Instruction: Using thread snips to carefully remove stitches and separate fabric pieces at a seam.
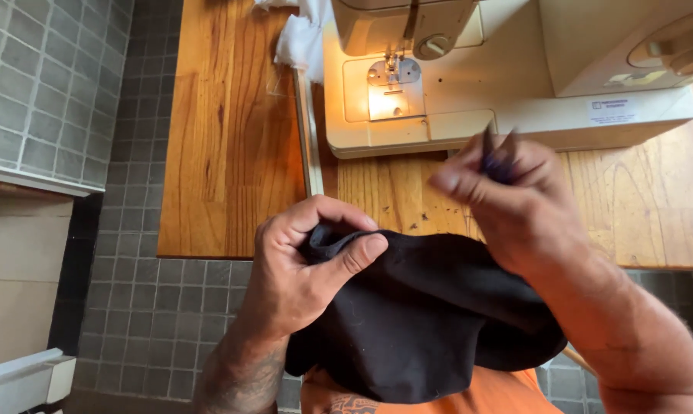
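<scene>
My left hand (304, 264) pinches a fold of black fabric (423, 322) between thumb and fingers, holding it over my lap in front of the table edge. Raised above the fabric, my right hand (507, 203) grips a small dark pointed tool (497, 153) whose two thin tips stick up past the fingers; the hand is blurred. The tool is too blurred to tell what kind it is. The fabric drapes down over my orange clothing (507, 395).
A cream sewing machine (469, 92) with its lit needle area (392, 84) stands on the wooden table (231, 138) beyond my hands. White cloth (300, 34) lies left of the machine. Grey tiled floor (162, 307) lies below at the left.
</scene>
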